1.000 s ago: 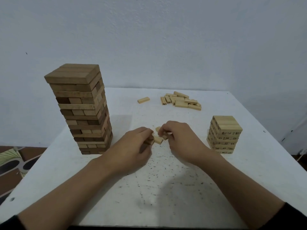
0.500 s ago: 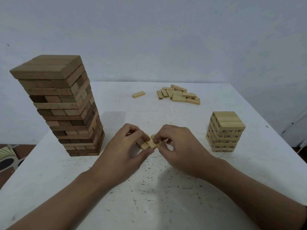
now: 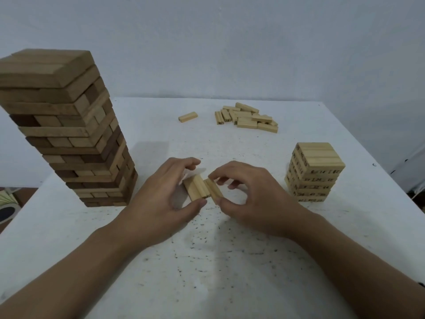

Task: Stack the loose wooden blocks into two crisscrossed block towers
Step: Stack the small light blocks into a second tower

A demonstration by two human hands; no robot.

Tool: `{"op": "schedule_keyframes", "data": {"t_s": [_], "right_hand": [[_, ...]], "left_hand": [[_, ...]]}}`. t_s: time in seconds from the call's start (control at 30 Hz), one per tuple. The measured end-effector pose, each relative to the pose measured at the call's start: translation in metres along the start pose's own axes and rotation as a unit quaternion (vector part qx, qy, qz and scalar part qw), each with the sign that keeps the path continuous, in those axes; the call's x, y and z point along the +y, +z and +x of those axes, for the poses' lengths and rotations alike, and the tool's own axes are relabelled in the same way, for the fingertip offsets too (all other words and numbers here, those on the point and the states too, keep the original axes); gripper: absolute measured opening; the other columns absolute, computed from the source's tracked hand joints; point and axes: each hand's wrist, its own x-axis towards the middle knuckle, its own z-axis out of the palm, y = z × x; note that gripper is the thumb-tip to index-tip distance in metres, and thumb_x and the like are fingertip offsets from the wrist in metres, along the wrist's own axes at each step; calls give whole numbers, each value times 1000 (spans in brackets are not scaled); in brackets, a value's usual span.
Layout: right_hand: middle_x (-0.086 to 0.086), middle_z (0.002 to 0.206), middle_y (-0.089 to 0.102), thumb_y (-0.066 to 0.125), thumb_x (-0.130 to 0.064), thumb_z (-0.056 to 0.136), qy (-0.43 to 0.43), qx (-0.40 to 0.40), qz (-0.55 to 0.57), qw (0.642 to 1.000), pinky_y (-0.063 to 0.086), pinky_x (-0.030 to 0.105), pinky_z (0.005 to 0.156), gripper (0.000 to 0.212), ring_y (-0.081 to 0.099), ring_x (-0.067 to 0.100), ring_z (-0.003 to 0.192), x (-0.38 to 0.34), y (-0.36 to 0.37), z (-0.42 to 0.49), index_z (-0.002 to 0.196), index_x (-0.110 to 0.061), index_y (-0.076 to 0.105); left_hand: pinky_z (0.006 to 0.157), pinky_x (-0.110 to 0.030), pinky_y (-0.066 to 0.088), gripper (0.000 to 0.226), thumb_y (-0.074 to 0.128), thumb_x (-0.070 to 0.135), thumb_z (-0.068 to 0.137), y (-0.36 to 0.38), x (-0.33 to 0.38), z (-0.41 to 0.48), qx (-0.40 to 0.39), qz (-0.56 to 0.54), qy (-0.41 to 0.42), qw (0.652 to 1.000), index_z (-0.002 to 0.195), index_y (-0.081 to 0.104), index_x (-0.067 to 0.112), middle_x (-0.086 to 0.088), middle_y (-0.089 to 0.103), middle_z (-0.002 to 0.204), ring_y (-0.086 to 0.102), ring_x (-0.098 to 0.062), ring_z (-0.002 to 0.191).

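Left hand (image 3: 161, 203) pinches two blocks (image 3: 195, 188) mid-bench (image 3: 230, 261); right hand (image 3: 250, 199) pinches a third block (image 3: 215, 192) alongside. Square the ends flush, then set the trio crosswise on the small tower (image 3: 315, 157).

On your tabletop (image 3: 207, 261), the tall tower (image 3: 69, 134) stands at frame left, the short tower (image 3: 315, 173) at right, a block cluster (image 3: 202, 189) between them, the loose pile (image 3: 247, 119) behind, upper centre.

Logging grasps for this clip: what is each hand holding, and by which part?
Left hand holds two blocks, thumb on near ends, fingers over far ends. Right hand pinches a third block by its two ends.
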Motion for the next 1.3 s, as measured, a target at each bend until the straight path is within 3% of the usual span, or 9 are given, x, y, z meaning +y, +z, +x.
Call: {"op": "schedule_keyframes", "data": {"t_s": [0.07,0.13,0.4,0.57,0.77,1.0,1.17,1.3], "right_hand": [[-14,124,63,73,-22,87,11,-18,1,1000,48,13,90,49,57,0,110,1,-2,-1,134,-19,62],[-14,128,62,74,-21,86,14,-31,0,999,46,11,92,54,55,-2,114,2,-3,0,138,-19,59],[-11,117,62,82,-34,82,24,-44,1,999,48,14,90,60,57,0,109,5,-5,0,137,-21,60],[-13,118,58,81,-42,82,37,-54,-14,998,46,12,89,65,53,-3,106,6,-8,0,139,-23,58],[-20,118,52,76,-55,81,52,-71,-46,995,40,10,85,64,46,-5,109,10,-7,1,137,-28,60],[-21,115,50,74,-55,82,53,-80,-50,994,36,9,80,57,44,-6,108,13,-6,2,132,-31,61],[-18,116,52,75,-55,81,57,-80,-41,994,39,9,82,61,47,0,109,13,-6,3,134,-30,60],[-17,117,51,75,-54,81,61,-89,-36,993,38,9,82,60,45,0,110,12,-7,4,134,-32,59]], "left_hand": [[94,-15,40,70,71,51,86,1,-1,-1,-3,17,-24,1000,146,38,38,25,44,135,40,9,125],[96,-24,43,70,69,53,87,1,-2,-2,-8,16,-30,999,147,35,40,23,47,132,43,4,125],[98,-35,49,63,71,43,90,-3,0,-4,-60,-20,1,998,144,38,42,23,58,130,52,-3,125],[102,-28,44,63,71,48,88,-1,0,-5,-34,7,1,999,143,42,40,25,52,132,45,4,128],[87,-12,35,68,70,58,85,-1,-3,-8,-5,66,-12,998,143,41,37,19,49,120,42,0,116],[94,-22,44,63,72,55,83,-2,3,-6,-27,15,-7,999,139,46,39,21,61,122,51,2,118],[102,-27,43,68,70,57,83,-2,1,-4,-33,4,-14,999,143,47,37,22,58,131,47,4,125],[104,-30,42,64,72,52,84,-4,2,-2,-48,-10,-10,999,142,47,40,29,60,127,45,5,126]]}}
